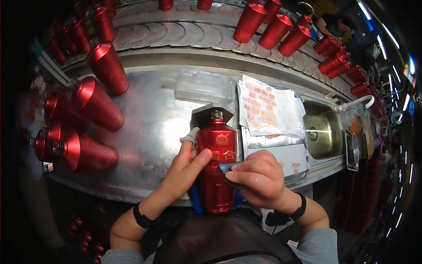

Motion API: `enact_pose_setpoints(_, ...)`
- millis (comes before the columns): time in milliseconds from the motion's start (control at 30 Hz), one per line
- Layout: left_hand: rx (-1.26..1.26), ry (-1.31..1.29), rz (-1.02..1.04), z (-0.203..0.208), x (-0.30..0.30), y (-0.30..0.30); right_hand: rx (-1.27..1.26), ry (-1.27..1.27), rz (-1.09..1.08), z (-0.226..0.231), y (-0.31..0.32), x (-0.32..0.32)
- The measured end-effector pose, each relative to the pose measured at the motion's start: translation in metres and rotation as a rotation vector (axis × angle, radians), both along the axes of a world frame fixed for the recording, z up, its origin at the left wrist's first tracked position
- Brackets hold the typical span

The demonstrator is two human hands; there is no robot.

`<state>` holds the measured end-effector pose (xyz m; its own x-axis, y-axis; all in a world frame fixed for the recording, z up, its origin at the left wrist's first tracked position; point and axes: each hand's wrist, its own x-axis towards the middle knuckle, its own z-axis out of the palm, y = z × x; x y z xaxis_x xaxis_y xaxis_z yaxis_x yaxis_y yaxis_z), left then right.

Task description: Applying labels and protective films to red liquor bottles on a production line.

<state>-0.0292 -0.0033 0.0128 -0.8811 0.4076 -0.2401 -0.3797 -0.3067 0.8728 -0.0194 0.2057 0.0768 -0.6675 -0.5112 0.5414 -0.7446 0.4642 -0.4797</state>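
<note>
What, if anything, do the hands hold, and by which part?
The left hand holds the red bottle at its left side, thumb on the front. The right hand pinches a dark flat piece by its right end.

Cannot see all of the dark flat piece [226,167], partly covered by the right hand [260,177], nor the stretch of red bottle [214,182] beneath the thumb of the left hand [185,169]. Cannot make out fine print on the paper sheets [263,105] right of the right hand. Lose two far bottles [165,4], beyond both hands, to the upper edge.
</note>
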Motion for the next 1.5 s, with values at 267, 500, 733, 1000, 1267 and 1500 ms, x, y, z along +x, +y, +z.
enact_pose_setpoints(267,-0.03,-0.004,-0.004,-0.006,0.001,0.007,-0.373,-0.638,-0.414,-0.02,0.002,0.012)
enact_pose_setpoints(500,0.011,-0.012,-0.021,-0.006,0.002,0.012,-0.407,-0.392,-0.298,-0.03,0.019,0.009)
enact_pose_setpoints(733,0.022,0.02,-0.022,-0.011,-0.001,0.01,-0.423,-0.518,-0.474,-0.033,0.025,-0.005)
enact_pose_setpoints(1000,-0.631,0.633,0.205,0.003,0.023,0.01,-0.563,-0.646,-0.546,-0.049,0.042,-0.002)
enact_pose_setpoints(1267,-1.039,1.139,-0.017,0.028,0.001,0.011,-0.605,-0.722,-0.475,-0.061,0.037,0.023)
enact_pose_setpoints(1500,-1.115,1.184,-0.208,0.029,0.02,0.013,-0.657,-0.779,-0.517,-0.048,0.033,0.032)
